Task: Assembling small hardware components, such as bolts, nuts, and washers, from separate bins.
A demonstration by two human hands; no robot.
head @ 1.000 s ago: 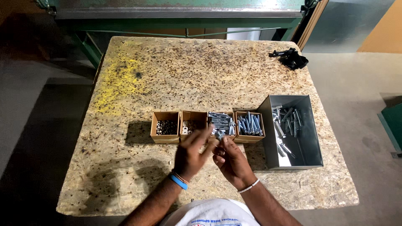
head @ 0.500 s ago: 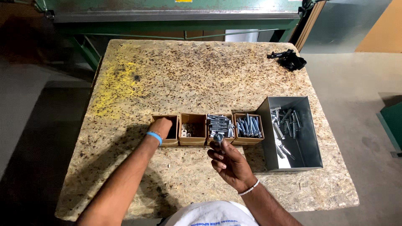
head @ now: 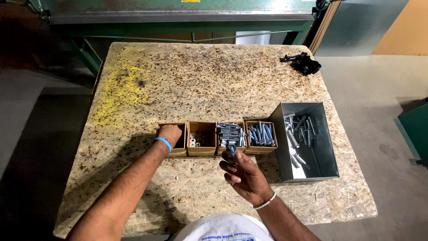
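left hand (head: pixel 170 132): reaches into the leftmost cardboard box (head: pixel 177 151); fingers curled down inside it, so whether they grip anything cannot be told. a blue wristband (head: pixel 164 143) sits on the wrist.
right hand (head: pixel 243 172): raised just in front of the box row, palm up, thumb and forefinger closed on a bolt (head: pixel 231 149); the other fingers are loosely spread.
bolt: held upright at the fingertips, head end up, just in front of the third box (head: pixel 230 134).
hands, relation: well apart, one at the left end of the row, one near its middle.
box row: four small open cardboard boxes side by side, touching, near the front of the table (head: pixel 209 80).
second box (head: pixel 201 137): holds a few small pale parts.
third box: filled with silver bolts.
fourth box (head: pixel 261 134): filled with longer silver bolts lying lengthwise.
metal bin (head: pixel 323 147): grey, open, just right of the fourth box; loose bolts lie scattered inside.
table: chipboard top with a yellow stain at the left.
black object (head: pixel 301 62): lies at the far right corner, well apart from the boxes.
bracelet (head: pixel 265 203): pale, on the right wrist.
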